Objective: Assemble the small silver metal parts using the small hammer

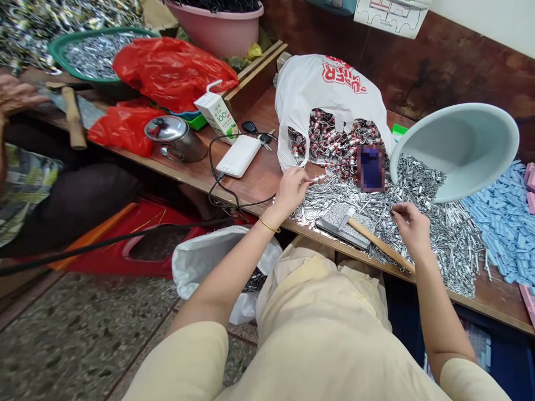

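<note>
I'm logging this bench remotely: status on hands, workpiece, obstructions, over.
Left hand pinching a red-and-silver piece. Right hand above loose metal parts, grip unclear. Hammer lying near right hand, possibly in its way.

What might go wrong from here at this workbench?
The black cable loops close by the left hand, so a sweep of that arm might snag it and drag the white power bank.

The hammer lies with its handle end near the table's front edge, by the right wrist; a bump could knock it off.

The juice carton, straw in, stands beside the power bank; if tipped, it might wet it.
</note>
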Available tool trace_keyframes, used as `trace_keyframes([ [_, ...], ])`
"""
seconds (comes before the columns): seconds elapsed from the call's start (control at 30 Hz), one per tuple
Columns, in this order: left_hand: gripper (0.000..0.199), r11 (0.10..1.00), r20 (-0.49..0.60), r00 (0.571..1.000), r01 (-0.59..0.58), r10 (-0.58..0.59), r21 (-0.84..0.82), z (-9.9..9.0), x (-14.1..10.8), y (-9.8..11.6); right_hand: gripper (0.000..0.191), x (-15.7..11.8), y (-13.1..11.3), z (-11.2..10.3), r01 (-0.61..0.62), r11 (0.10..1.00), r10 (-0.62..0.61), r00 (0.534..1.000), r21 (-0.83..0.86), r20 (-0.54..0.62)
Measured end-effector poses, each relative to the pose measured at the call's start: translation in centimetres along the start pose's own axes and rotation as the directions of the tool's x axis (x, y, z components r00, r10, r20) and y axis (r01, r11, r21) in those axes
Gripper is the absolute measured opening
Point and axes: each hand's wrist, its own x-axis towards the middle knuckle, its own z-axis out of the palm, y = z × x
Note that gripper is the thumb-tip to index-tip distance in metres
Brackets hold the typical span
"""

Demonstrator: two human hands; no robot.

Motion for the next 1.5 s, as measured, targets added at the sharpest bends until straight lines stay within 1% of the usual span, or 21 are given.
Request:
trace_keyframes([
  [0.03, 0.009, 0.996, -0.019, 0.996, -0.088, 0.087, -0.022, 0.1, -0.3, 1.0, 0.018, 0.2, -1.3, 0.5, 0.055, 0.996, -0.053, 0.998, 0.064, -0.034],
  [0.1, 0.012, 0.965, 0.027, 0.968, -0.248, 0.251, -0.089, 0.5, -1.1, 3.1, 0.016, 1.0, -4.0, 2.0, 0.21, 0.97, -0.203, 0.977, 0.124, -0.068],
  [0.17, 0.015, 0.925, 0.088, 0.926, -0.352, 0.367, -0.144, 0.9, -2.1, 5.0, 0.018, 1.8, -6.3, 3.8, 0.371, 0.924, -0.365, 0.928, 0.093, -0.073],
  [0.23, 0.015, 0.91, 0.069, 0.916, -0.381, 0.396, -0.166, 1.0, -3.2, 6.3, 0.022, 2.3, -7.9, 5.2, 0.482, 0.875, -0.48, 0.876, 0.042, -0.04],
  [0.33, 0.016, 0.91, 0.038, 0.921, -0.375, 0.387, -0.175, 0.5, -4.5, 7.1, 0.025, 2.1, -8.8, 6.2, 0.544, 0.838, -0.545, 0.837, 0.035, 0.051],
  [0.4, 0.017, 0.916, 0.038, 0.928, -0.358, 0.37, -0.183, 0.1, -5.1, 7.2, 0.026, 1.6, -8.9, 6.1, 0.543, 0.837, -0.547, 0.832, 0.067, 0.089],
  [0.53, 0.02, 0.931, 0.004, 0.954, -0.291, 0.299, -0.219, -0.5, -6.0, 7.6, 0.028, 0.4, -9.4, 5.3, 0.529, 0.844, -0.536, 0.838, 0.082, 0.108],
  [0.7, 0.02, 0.934, -0.037, 0.975, -0.223, 0.221, -0.278, -1.0, -6.8, 8.8, 0.022, -0.7, -9.8, 4.8, 0.477, 0.873, -0.487, 0.866, 0.104, 0.111],
  [0.77, 0.022, 0.931, -0.084, 0.982, -0.187, 0.169, -0.314, -1.1, -7.2, 9.3, 0.016, -1.1, -9.5, 5.0, 0.391, 0.899, -0.413, 0.907, 0.194, 0.085],
  [0.83, 0.02, 0.926, -0.145, 0.984, -0.147, 0.102, -0.347, -1.0, -7.6, 9.7, 0.021, -1.4, -9.1, 5.5, 0.257, 0.908, -0.298, 0.951, 0.332, 0.08],
  [0.9, 0.016, 0.93, -0.182, 0.981, -0.122, 0.061, -0.346, -0.8, -8.0, 9.9, 0.018, -1.7, -8.7, 6.0, 0.141, 0.89, -0.203, 0.974, 0.434, 0.101],
  [0.93, 0.016, 0.935, -0.18, 0.982, -0.116, 0.057, -0.336, -0.7, -8.1, 9.9, 0.013, -1.9, -8.6, 6.2, 0.118, 0.885, -0.187, 0.976, 0.45, 0.111],
  [1.0, 0.017, 0.944, -0.149, 0.986, -0.12, 0.077, -0.306, -0.8, -8.3, 9.8, 0.009, -2.0, -8.6, 6.3, 0.144, 0.895, -0.206, 0.973, 0.422, 0.106],
  [1.1, 0.019, 0.955, -0.06, 0.983, -0.181, 0.172, -0.234, -1.6, -8.1, 9.5, 0.01, -2.0, -9.1, 5.7, 0.25, 0.899, -0.303, 0.948, 0.36, 0.1],
  [1.23, 0.029, 0.922, 0.038, 0.93, -0.355, 0.365, -0.152, -3.7, -7.6, 9.3, 0.013, -1.7, -9.9, 4.6, 0.341, 0.879, -0.397, 0.911, 0.333, 0.114],
  [1.3, 0.03, 0.893, 0.047, 0.9, -0.423, 0.434, -0.156, -4.6, -7.5, 9.1, 0.012, -1.8, -10.1, 4.1, 0.356, 0.876, -0.413, 0.902, 0.325, 0.123],
  [1.37, 0.028, 0.87, 0.02, 0.886, -0.452, 0.464, -0.195, -4.8, -7.7, 9.2, 0.011, -2.1, -10.3, 3.9, 0.35, 0.876, -0.407, 0.906, 0.332, 0.12],
  [1.4, 0.025, 0.871, -0.015, 0.896, -0.436, 0.445, -0.227, -4.6, -7.9, 9.4, 0.01, -2.5, -10.3, 3.9, 0.333, 0.878, -0.389, 0.915, 0.345, 0.107],
  [1.43, 0.022, 0.88, -0.062, 0.919, -0.391, 0.389, -0.27, -4.2, -8.2, 9.8, 0.009, -3.0, -10.4, 4.2, 0.302, 0.879, -0.356, 0.93, 0.37, 0.087],
  [1.47, 0.018, 0.887, -0.107, 0.947, -0.32, 0.302, -0.332, -3.7, -8.6, 10.3, 0.009, -3.6, -10.5, 4.6, 0.256, 0.877, -0.305, 0.951, 0.408, 0.059],
  [1.5, 0.014, 0.887, -0.149, 0.973, -0.222, 0.175, -0.406, -3.0, -9.1, 10.9, 0.008, -4.3, -10.5, 5.2, 0.196, 0.867, -0.235, 0.971, 0.457, 0.03],
])
